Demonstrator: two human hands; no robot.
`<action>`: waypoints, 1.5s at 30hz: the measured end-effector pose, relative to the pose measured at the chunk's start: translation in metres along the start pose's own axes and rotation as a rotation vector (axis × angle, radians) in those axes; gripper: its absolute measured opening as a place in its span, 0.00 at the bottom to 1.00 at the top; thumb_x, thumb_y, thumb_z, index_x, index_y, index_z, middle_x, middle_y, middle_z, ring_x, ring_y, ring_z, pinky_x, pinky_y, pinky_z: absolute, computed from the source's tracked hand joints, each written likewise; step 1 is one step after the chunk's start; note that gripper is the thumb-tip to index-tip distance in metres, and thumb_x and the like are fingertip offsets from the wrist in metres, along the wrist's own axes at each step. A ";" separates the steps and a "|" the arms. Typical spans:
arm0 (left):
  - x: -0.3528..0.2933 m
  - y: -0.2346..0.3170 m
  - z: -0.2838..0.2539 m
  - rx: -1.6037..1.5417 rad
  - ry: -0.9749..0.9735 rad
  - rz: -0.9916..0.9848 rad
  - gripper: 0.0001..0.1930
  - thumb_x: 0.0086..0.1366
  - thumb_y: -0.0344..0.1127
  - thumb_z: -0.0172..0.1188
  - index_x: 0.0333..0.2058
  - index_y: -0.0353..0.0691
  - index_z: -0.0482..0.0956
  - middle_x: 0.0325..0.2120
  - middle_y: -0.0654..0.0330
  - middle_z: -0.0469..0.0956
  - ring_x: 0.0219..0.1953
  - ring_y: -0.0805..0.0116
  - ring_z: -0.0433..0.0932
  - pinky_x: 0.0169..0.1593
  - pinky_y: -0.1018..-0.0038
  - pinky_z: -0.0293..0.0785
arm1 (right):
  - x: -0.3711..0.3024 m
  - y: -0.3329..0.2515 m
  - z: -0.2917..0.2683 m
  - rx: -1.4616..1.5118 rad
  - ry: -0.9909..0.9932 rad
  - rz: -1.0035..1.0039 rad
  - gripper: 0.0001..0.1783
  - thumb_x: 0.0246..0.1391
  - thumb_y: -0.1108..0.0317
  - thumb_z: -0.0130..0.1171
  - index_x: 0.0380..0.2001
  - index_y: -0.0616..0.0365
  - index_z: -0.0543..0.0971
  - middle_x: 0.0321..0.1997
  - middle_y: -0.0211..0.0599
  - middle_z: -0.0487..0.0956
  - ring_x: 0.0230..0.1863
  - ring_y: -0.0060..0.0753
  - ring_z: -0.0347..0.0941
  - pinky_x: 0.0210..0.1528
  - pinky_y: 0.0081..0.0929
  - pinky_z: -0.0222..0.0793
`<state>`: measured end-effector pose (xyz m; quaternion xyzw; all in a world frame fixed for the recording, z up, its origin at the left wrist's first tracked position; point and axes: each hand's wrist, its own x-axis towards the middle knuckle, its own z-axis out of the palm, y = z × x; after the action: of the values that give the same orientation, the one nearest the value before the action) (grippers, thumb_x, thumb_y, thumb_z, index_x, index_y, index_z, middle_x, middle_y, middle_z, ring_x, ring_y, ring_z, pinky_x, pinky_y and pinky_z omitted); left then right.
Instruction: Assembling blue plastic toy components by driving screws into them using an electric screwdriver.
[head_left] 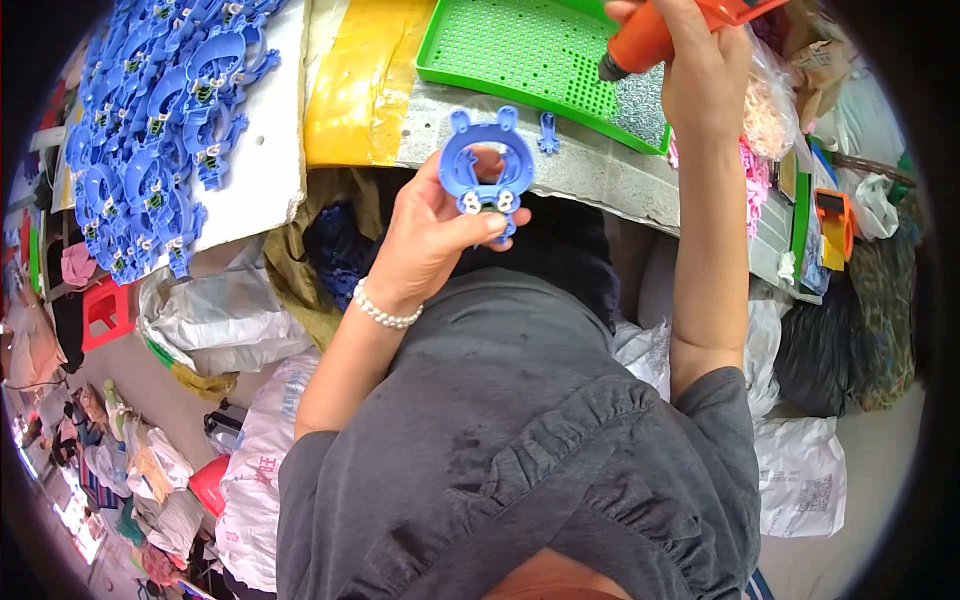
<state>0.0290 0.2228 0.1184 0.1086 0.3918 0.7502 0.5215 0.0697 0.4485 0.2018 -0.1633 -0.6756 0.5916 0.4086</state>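
Note:
My left hand [425, 225] grips a blue plastic ring-shaped toy part [488, 132] in front of my chest, at the near edge of the table. Two rounded ears stick up from its top, and small white pieces with black marks sit low on it. The thumb presses on its lower end. Up at the far right, my right hand [705, 85] is closed around an orange-red handheld tool [640, 45] with a dark tip. The tool's exact kind is unclear. A small loose blue piece [548, 133] lies on the table between the ring and a green perforated tray [510, 50].
A large heap of blue plastic parts [160, 120] covers the left of the table [620, 185]. Yellow tape [355, 90] crosses the tabletop. Pink pieces [750, 185] lie at right. A red stool [105, 312] and white sacks [265, 470] stand on the floor at left.

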 end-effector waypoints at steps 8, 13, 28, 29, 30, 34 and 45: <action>-0.029 -0.003 -0.033 0.089 0.091 -0.108 0.28 0.50 0.23 0.64 0.51 0.38 0.66 0.42 0.52 0.75 0.34 0.63 0.80 0.32 0.74 0.78 | 0.015 0.013 -0.008 0.010 0.053 0.011 0.17 0.54 0.61 0.60 0.40 0.60 0.71 0.31 0.34 0.76 0.30 0.23 0.74 0.34 0.21 0.71; -0.041 -0.013 -0.063 0.184 0.229 -0.109 0.27 0.50 0.20 0.64 0.49 0.37 0.67 0.40 0.55 0.75 0.32 0.65 0.80 0.32 0.76 0.78 | 0.023 0.014 -0.015 -0.051 0.114 -0.055 0.18 0.55 0.63 0.59 0.44 0.62 0.70 0.33 0.38 0.77 0.30 0.26 0.76 0.34 0.22 0.72; -0.066 -0.032 -0.136 0.255 0.532 -0.081 0.26 0.49 0.25 0.62 0.49 0.35 0.66 0.36 0.57 0.74 0.28 0.66 0.79 0.32 0.75 0.78 | 0.018 0.041 -0.050 -0.285 -0.053 -0.344 0.24 0.51 0.70 0.61 0.49 0.61 0.64 0.45 0.40 0.70 0.45 0.32 0.69 0.45 0.31 0.68; -0.067 -0.031 -0.137 0.266 0.548 -0.072 0.25 0.50 0.25 0.61 0.49 0.36 0.66 0.37 0.57 0.74 0.28 0.66 0.79 0.31 0.75 0.78 | 0.010 0.044 -0.046 -0.114 0.025 -0.431 0.30 0.45 0.81 0.63 0.51 0.64 0.62 0.50 0.43 0.69 0.52 0.33 0.67 0.49 0.26 0.69; -0.076 -0.030 -0.143 0.263 0.578 -0.061 0.25 0.50 0.25 0.61 0.49 0.36 0.67 0.37 0.57 0.74 0.28 0.66 0.79 0.31 0.75 0.78 | 0.001 0.046 -0.031 -0.209 0.115 -0.504 0.32 0.46 0.80 0.63 0.53 0.64 0.60 0.50 0.43 0.69 0.52 0.33 0.67 0.50 0.26 0.69; -0.085 -0.030 -0.160 0.286 0.646 -0.086 0.23 0.49 0.25 0.59 0.47 0.35 0.68 0.36 0.57 0.74 0.27 0.67 0.79 0.29 0.76 0.78 | -0.042 0.017 -0.035 -1.089 -0.110 -0.831 0.23 0.40 0.78 0.64 0.45 0.57 0.76 0.56 0.49 0.67 0.54 0.42 0.66 0.51 0.34 0.67; -0.097 -0.039 -0.190 0.353 0.719 -0.108 0.23 0.46 0.25 0.61 0.44 0.33 0.68 0.29 0.57 0.75 0.24 0.68 0.77 0.26 0.77 0.74 | -0.067 0.042 -0.015 -1.243 -0.654 -0.678 0.08 0.42 0.71 0.56 0.30 0.52 0.76 0.66 0.41 0.60 0.64 0.45 0.54 0.61 0.37 0.57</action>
<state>-0.0108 0.0546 -0.0122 -0.0933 0.6771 0.6332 0.3632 0.1110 0.4220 0.1385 0.0359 -0.9823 -0.0347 0.1808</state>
